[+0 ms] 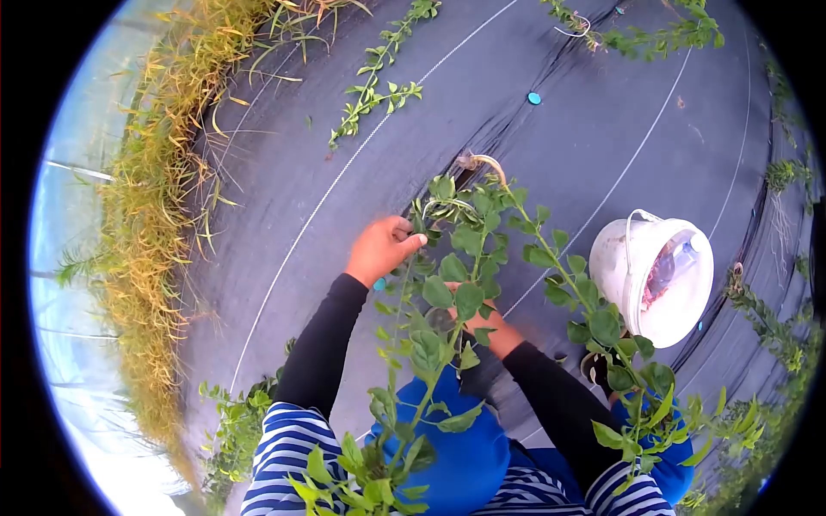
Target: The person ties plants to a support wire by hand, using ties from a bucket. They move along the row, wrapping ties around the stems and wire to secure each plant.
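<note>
A leafy plant (469, 241) with long trailing stems rises from a hole in the ground sheet and spreads toward me. At its left side is my left hand (380, 249), thumb and fingers closed together on a leafy stem at the plant's edge. My right hand (483, 320) reaches in under the foliage from the lower right. Leaves cover most of its fingers, so their grip is hidden. Near the plant's base a pale curved tie (449, 204) loops among the leaves.
A white bucket (613, 267) with a clear plastic object and reddish bits inside stands at the right. Dark ground sheet (301, 146) with white lines covers the floor. Yellowing grass (155, 232) borders the left. Another vine (374, 95) lies farther ahead.
</note>
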Demonstrator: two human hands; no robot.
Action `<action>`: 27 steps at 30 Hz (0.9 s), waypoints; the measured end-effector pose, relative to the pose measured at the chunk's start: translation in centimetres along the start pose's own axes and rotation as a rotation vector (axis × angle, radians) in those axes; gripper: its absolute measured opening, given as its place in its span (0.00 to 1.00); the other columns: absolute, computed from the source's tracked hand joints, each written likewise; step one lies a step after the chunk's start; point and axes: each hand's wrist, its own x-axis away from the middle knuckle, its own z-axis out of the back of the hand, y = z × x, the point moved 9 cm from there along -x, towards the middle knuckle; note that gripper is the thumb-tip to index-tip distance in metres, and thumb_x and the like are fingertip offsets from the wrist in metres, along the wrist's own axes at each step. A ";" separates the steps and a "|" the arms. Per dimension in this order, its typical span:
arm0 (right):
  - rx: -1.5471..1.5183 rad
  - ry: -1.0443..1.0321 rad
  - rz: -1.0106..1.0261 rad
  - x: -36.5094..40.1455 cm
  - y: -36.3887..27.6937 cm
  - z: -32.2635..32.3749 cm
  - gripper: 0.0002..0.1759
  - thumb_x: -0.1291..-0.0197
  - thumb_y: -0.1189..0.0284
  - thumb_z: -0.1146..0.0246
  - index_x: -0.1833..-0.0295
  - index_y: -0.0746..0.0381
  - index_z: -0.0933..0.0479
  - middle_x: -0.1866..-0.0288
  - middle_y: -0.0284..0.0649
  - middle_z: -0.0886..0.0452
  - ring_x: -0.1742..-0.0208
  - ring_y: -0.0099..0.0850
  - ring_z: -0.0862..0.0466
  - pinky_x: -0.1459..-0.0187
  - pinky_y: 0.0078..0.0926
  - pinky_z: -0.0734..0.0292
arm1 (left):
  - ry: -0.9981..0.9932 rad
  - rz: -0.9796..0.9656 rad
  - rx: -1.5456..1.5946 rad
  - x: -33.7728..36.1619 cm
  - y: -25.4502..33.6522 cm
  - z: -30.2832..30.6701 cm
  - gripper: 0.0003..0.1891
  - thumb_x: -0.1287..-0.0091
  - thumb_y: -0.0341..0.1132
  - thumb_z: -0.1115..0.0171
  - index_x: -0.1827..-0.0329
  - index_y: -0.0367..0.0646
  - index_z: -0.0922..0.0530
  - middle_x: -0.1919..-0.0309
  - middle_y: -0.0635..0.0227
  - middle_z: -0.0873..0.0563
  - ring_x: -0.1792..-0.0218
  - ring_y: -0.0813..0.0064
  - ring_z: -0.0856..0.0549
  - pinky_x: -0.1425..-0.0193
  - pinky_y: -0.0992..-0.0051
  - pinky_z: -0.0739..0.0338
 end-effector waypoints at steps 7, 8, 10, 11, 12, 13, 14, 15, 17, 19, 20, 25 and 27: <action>-0.209 -0.359 -0.481 -4.4 -1.9 -5.0 0.19 0.37 0.61 0.46 0.73 0.65 0.29 0.78 0.33 0.27 0.76 0.25 0.30 0.71 0.30 0.38 | 0.050 -0.074 -0.081 -1.5 0.6 -0.5 0.15 0.42 0.41 0.34 0.63 0.36 0.21 0.77 0.64 0.18 0.74 0.72 0.18 0.67 0.72 0.25; -0.207 -0.359 -0.482 -4.2 -1.2 -6.0 0.19 0.37 0.61 0.46 0.73 0.65 0.29 0.78 0.33 0.27 0.76 0.25 0.30 0.71 0.30 0.38 | 0.035 -0.080 -0.093 -1.5 0.9 -0.6 0.14 0.42 0.40 0.35 0.65 0.36 0.22 0.78 0.64 0.19 0.75 0.73 0.19 0.69 0.72 0.26; -0.698 -0.111 -0.289 -4.6 -1.5 -6.3 0.19 0.38 0.62 0.44 0.76 0.65 0.28 0.81 0.30 0.29 0.77 0.21 0.32 0.72 0.24 0.39 | 0.019 -0.091 -0.106 -1.9 1.0 -0.7 0.13 0.42 0.38 0.36 0.67 0.36 0.24 0.79 0.64 0.20 0.76 0.74 0.21 0.70 0.72 0.27; -0.696 -0.110 -0.289 -4.7 -1.7 -6.2 0.19 0.38 0.62 0.44 0.76 0.65 0.28 0.81 0.30 0.29 0.77 0.21 0.32 0.72 0.24 0.39 | 0.001 -0.091 -0.068 -2.1 0.7 -0.9 0.12 0.43 0.38 0.35 0.68 0.36 0.24 0.78 0.62 0.19 0.75 0.71 0.20 0.70 0.70 0.27; -0.703 -0.134 -0.422 -4.7 -3.5 -5.6 0.18 0.39 0.62 0.43 0.74 0.65 0.26 0.81 0.29 0.28 0.77 0.20 0.32 0.73 0.22 0.39 | -0.018 -0.089 -0.029 -2.2 0.3 -1.0 0.12 0.44 0.38 0.35 0.68 0.37 0.24 0.78 0.61 0.19 0.75 0.68 0.19 0.70 0.68 0.27; -0.708 -0.159 -0.556 -4.4 -4.2 -5.5 0.17 0.39 0.62 0.42 0.73 0.64 0.25 0.80 0.29 0.28 0.77 0.19 0.32 0.74 0.20 0.40 | -0.019 -0.089 -0.027 -2.4 -0.1 -1.0 0.12 0.44 0.38 0.35 0.68 0.37 0.24 0.78 0.61 0.19 0.75 0.68 0.19 0.70 0.68 0.27; -0.707 -0.157 -0.558 -4.2 -3.6 -5.9 0.17 0.39 0.62 0.42 0.73 0.64 0.25 0.80 0.29 0.28 0.77 0.19 0.32 0.74 0.20 0.40 | -0.052 -0.097 0.061 -2.7 -0.6 -1.3 0.11 0.42 0.36 0.36 0.68 0.37 0.25 0.79 0.63 0.20 0.76 0.72 0.21 0.70 0.70 0.28; -0.779 -0.123 -0.497 -4.0 -2.5 -6.3 0.15 0.39 0.63 0.42 0.71 0.64 0.23 0.79 0.29 0.27 0.77 0.18 0.32 0.74 0.20 0.39 | -0.089 -0.107 0.150 -3.0 -0.9 -1.7 0.10 0.41 0.35 0.37 0.68 0.36 0.25 0.80 0.65 0.21 0.77 0.76 0.22 0.71 0.71 0.28; -0.847 -0.087 -0.437 -3.1 3.5 -8.7 0.14 0.39 0.63 0.42 0.69 0.64 0.22 0.79 0.29 0.27 0.77 0.18 0.31 0.74 0.19 0.38 | -0.125 -0.097 0.198 -3.5 -1.8 -2.0 0.09 0.40 0.33 0.38 0.67 0.36 0.26 0.80 0.68 0.22 0.76 0.78 0.23 0.71 0.72 0.29; -0.323 -0.088 -0.151 -3.0 10.6 -10.9 0.14 0.39 0.64 0.42 0.65 0.64 0.21 0.76 0.31 0.24 0.75 0.20 0.28 0.71 0.20 0.34 | -0.162 -0.090 0.245 -3.9 -2.2 -2.3 0.08 0.40 0.32 0.39 0.67 0.36 0.26 0.79 0.71 0.22 0.75 0.81 0.25 0.72 0.74 0.30; -0.320 -0.083 -0.152 -3.0 9.1 -9.9 0.14 0.39 0.64 0.42 0.65 0.64 0.21 0.76 0.31 0.24 0.75 0.20 0.28 0.71 0.20 0.34 | -0.176 -0.069 0.278 -4.1 -2.4 -2.4 0.08 0.40 0.32 0.39 0.66 0.36 0.26 0.78 0.72 0.23 0.74 0.82 0.25 0.71 0.74 0.30; -0.459 -0.046 -0.112 -3.2 4.9 -7.6 0.13 0.37 0.65 0.43 0.59 0.65 0.23 0.69 0.33 0.23 0.66 0.22 0.24 0.64 0.21 0.30 | -0.246 0.143 0.457 -3.5 -2.2 -2.8 0.04 0.38 0.31 0.41 0.63 0.43 0.27 0.75 0.79 0.25 0.78 0.87 0.30 0.75 0.82 0.36; -0.722 -0.034 -0.238 -3.0 12.8 -12.0 0.13 0.37 0.66 0.43 0.56 0.65 0.25 0.66 0.33 0.24 0.63 0.22 0.24 0.62 0.21 0.30 | -0.321 0.284 0.605 -3.1 -2.9 -3.4 0.05 0.37 0.33 0.42 0.62 0.45 0.27 0.75 0.79 0.25 0.78 0.87 0.30 0.77 0.83 0.39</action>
